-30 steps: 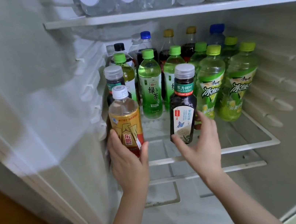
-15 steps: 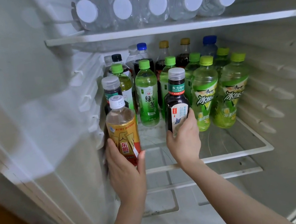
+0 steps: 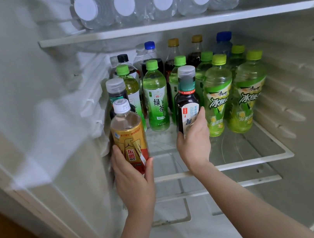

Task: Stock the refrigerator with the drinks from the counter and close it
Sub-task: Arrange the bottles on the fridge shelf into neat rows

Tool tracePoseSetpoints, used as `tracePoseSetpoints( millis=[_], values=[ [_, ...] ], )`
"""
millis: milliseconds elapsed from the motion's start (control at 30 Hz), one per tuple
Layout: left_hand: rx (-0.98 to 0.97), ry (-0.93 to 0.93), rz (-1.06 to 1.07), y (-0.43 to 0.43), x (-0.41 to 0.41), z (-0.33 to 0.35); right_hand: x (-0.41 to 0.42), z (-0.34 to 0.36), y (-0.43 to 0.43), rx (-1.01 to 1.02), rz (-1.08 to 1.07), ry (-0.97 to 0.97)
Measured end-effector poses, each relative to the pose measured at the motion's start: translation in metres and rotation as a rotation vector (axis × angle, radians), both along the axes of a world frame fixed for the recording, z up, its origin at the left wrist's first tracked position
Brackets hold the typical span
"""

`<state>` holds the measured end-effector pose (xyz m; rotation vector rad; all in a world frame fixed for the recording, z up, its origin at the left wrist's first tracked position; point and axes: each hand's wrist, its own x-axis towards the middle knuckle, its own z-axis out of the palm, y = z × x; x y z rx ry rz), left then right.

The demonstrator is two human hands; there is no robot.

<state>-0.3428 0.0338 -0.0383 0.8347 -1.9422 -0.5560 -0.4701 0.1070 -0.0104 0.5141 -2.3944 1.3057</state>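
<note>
My left hand (image 3: 133, 175) grips a gold-and-red labelled bottle (image 3: 128, 132) with a white cap at the left front of the glass shelf (image 3: 250, 161), close to the fridge's left wall. My right hand (image 3: 195, 140) grips a dark tea bottle (image 3: 187, 102) with a grey cap by its lower body. That bottle stands in the middle of the shelf, between a green tea bottle (image 3: 156, 98) and a yellow-green iced tea bottle (image 3: 218, 97).
Several green-capped, dark and blue-capped bottles fill the back of the shelf. Water bottles (image 3: 159, 1) lie on their sides on the upper shelf (image 3: 178, 24). Bare glass shows at the shelf's front right. Lower shelves sit below.
My right hand has pushed the dark tea bottle deeper into the shelf, in line with the iced tea bottles, and the label has turned. The gold bottle has moved slightly inward.
</note>
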Motion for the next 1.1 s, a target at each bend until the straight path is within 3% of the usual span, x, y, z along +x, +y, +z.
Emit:
tracePoseSetpoints(
  millis=[233,467,600,700,933,1100],
  values=[
    [0.014,0.026,0.000,0.000,0.000,0.001,0.006,-0.002,0.006,-0.044,0.029,-0.027],
    [0.017,0.065,-0.024,0.003,-0.001,0.003,0.025,-0.008,0.034,-0.259,0.111,0.149],
    [0.018,0.075,-0.126,0.028,-0.011,0.008,0.023,0.015,0.043,-0.441,0.297,-0.056],
    [0.040,0.087,-0.244,0.051,-0.024,0.011,0.015,0.038,0.054,-0.495,0.395,-0.104],
    [0.116,0.105,-0.398,0.079,-0.051,0.015,-0.008,0.065,0.080,-0.376,0.549,-0.101],
    [0.140,0.148,-0.634,0.067,-0.040,0.013,-0.019,0.070,0.088,-0.270,0.617,-0.119]
  ],
)
